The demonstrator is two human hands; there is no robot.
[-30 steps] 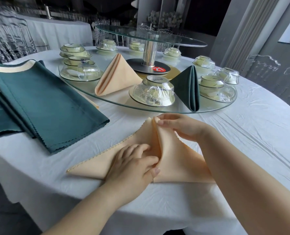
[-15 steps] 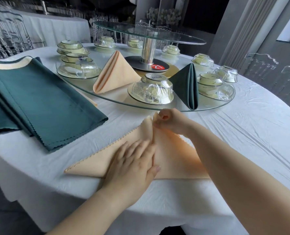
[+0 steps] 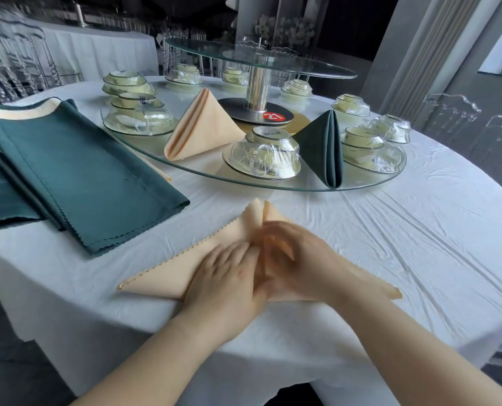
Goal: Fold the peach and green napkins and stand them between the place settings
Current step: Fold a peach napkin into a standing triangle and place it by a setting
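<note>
**Peach napkin [image 3: 162, 276]: tip released, both palms on the seam**

Left hand [image 3: 229, 276] lies flat, fingers straight, pressing the left flap. Right hand [image 3: 296, 259], blurred, looks spread flat beside it on the centre seam. No closed grip on either side, only pressure. Half a second ago the right hand was pinching the tip up at 12 o'clock; it has let go and slid back, and both tips now lie free, side by side. I read that as the flaps met and being creased, with the standing-up yet to do.

The napkin sits on the worktop [image 3: 419, 244], its base close to the edge at 6 o'clock. The glass turntable [image 3: 273, 186] rim runs just beyond the tips at 12 o'clock. The green napkin stack [image 3: 82, 171] lies apart at 10 o'clock. Bare cloth opens toward 3 o'clock. Up on the glass, a standing peach napkin [image 3: 203, 127] and a standing green napkin [image 3: 323, 145] flank a wrapped place setting [image 3: 263, 153].
</note>
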